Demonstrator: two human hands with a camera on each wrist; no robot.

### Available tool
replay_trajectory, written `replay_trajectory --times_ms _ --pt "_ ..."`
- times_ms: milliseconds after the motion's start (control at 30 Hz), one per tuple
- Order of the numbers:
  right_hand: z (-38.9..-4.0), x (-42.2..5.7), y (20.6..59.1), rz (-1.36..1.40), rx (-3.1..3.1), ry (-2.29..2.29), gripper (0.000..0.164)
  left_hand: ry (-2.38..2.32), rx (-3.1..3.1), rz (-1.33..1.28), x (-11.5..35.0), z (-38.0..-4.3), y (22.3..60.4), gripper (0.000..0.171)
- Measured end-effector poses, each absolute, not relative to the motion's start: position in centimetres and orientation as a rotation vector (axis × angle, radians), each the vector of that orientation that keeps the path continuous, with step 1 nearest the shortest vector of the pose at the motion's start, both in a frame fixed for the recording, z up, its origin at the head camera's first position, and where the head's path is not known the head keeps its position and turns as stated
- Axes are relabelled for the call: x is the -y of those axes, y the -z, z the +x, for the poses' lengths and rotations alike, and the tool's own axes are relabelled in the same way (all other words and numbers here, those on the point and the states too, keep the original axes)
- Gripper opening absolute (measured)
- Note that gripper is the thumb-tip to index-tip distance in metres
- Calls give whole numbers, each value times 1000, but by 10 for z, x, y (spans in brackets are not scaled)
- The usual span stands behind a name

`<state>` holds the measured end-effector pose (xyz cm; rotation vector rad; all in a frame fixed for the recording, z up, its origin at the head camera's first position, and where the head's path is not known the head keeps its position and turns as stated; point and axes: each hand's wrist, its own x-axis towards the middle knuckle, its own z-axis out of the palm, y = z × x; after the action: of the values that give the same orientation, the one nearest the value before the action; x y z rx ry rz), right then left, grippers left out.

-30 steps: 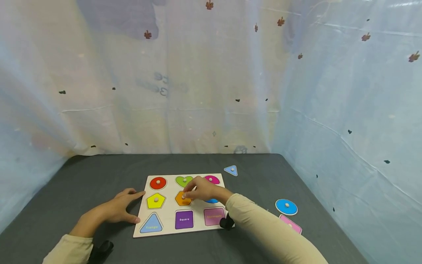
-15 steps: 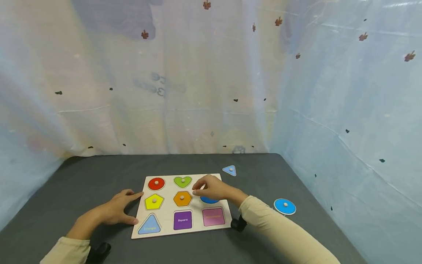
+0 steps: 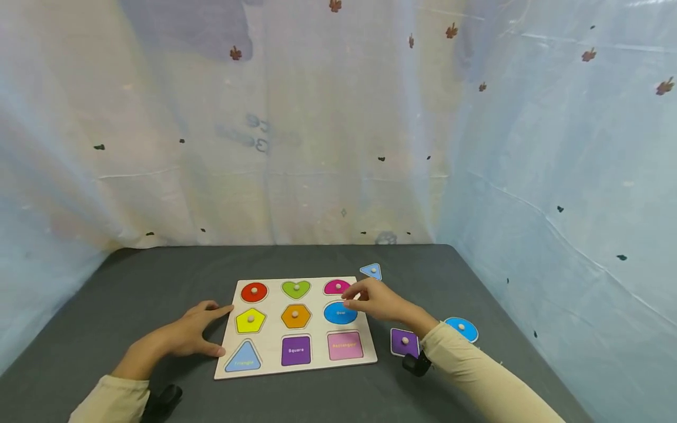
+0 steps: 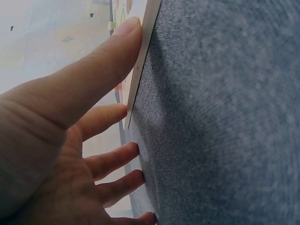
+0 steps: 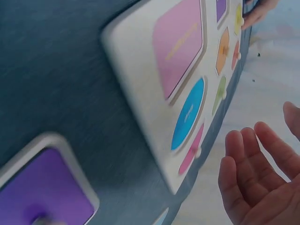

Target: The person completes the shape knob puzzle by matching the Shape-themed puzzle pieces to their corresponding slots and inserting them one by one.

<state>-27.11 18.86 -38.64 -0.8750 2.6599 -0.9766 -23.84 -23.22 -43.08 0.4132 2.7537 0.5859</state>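
A wooden shape-puzzle board [image 3: 272, 320] lies on the dark table. My left hand [image 3: 193, 333] touches its left edge with thumb and forefinger, the other fingers spread; the left wrist view shows the thumb tip [image 4: 129, 29] against the edge. My right hand [image 3: 378, 301] hovers over the board's right edge near the oval recess [image 3: 341, 313], fingers loosely bent, holding nothing. An orange hexagon [image 3: 296, 320], a yellow pentagon [image 3: 250, 325], a red circle [image 3: 254, 297], a green heart [image 3: 295, 293] and a magenta semicircle [image 3: 334, 288] sit in the board with knobs up. Triangle, square and rectangle recesses show printed words.
Right of the board lies a knobbed purple square piece [image 3: 400, 349], partly behind my right wrist. A blue oval piece [image 3: 465, 333] is farther right, partly covered by the sleeve. A light blue triangle piece [image 3: 372, 271] lies behind the board. Plastic sheeting [image 3: 317, 147] surrounds the table.
My right hand has let go of the orange hexagon's knob and moved right to the board's edge, uncovering the oval recess and the purple square piece. The left hand has stayed put.
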Motion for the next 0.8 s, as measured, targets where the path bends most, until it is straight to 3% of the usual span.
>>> replay_trajectory --times_ms 500,800 --pt "-252 -274 388 -817 -2753 1022 36 -615 -2747 414 231 -236 429 106" --pt "-241 -312 388 -790 -2807 1052 31 -604 -2753 416 230 -235 427 105"
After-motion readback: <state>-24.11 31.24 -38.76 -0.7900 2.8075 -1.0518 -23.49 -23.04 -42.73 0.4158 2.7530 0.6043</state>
